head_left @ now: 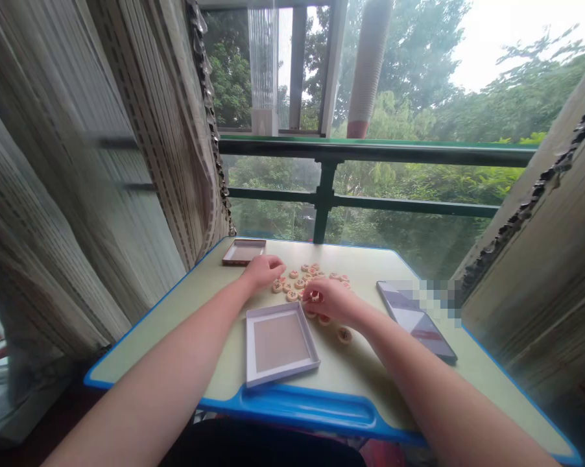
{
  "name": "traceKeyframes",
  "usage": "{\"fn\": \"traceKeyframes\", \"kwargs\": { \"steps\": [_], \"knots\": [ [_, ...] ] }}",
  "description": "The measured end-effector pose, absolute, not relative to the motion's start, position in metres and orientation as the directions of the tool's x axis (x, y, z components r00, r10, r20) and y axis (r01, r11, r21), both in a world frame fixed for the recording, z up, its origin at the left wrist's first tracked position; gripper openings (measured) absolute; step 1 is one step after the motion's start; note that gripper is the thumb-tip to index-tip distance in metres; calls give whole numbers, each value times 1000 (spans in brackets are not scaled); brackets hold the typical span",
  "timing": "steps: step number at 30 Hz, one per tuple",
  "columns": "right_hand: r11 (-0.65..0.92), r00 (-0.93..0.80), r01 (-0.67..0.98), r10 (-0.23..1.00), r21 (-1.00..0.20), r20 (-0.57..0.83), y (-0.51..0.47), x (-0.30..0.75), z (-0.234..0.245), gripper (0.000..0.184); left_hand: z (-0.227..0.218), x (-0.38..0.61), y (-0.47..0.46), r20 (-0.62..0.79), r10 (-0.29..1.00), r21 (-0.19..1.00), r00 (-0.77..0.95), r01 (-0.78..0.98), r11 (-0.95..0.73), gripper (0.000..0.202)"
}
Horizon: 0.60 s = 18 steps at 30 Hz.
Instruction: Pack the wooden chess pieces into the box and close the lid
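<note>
Several round wooden xiangqi pieces point(299, 284) with red or dark characters lie loosely grouped on the table. My left hand point(264, 271) is at the left edge of the group, fingers stretched and a little apart, with nothing visible in them. On the right side of the group, my right hand point(332, 297) has its fingers curled round a xiangqi piece point(314, 296), partly hidden by them. One xiangqi piece point(344, 335) lies apart, below my right wrist. Nearest to me stands a shallow white open box point(283, 376), nothing in it.
A second shallow box part point(244, 262) sits at the table's back left corner. To the right of my right forearm lies a dark flat tablet point(431, 340). The pale table point(205, 363) has a blue rim and a blue front groove point(312, 405). Curtains point(161, 130) flank a railed window.
</note>
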State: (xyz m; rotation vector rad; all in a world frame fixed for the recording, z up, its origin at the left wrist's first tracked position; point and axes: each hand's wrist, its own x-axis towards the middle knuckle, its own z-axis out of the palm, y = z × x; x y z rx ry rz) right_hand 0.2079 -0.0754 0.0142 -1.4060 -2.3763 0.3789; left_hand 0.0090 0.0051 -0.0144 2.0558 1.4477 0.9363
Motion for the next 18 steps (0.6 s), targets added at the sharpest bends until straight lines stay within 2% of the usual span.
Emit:
{"fn": "traceKeyframes", "kwargs": {
  "steps": [3, 6, 8, 11, 14, 18],
  "knots": [
    [469, -465, 785, 878, -405, 116, -76, 206, 15, 12, -4, 7, -1, 153, 960, 750, 235, 605, -267, 30],
    [490, -507, 749, 857, -446, 89, -76, 208, 16, 14, 11, 4, -11, -27, 941, 799, 338, 573, -183, 36],
    [538, -561, 706, 822, -461, 101, -76, 210, 17, 15, 20, 2, -18, -129, 897, 790, 423, 591, -166, 38],
    [572, -585, 703, 803, -423, 115, -75, 213, 18, 19, 29, -3, -25, -206, 818, 738, 536, 634, -229, 40],
    [509, -493, 774, 858, -377, 146, -74, 217, 19, 22, 28, -9, -25, -295, 731, 670, 615, 679, -300, 40],
    [398, -336, 850, 914, -344, 227, -68, 222, 21, 24, 21, -16, -20, -348, 694, 624, 630, 708, -331, 38]
  ]
}}
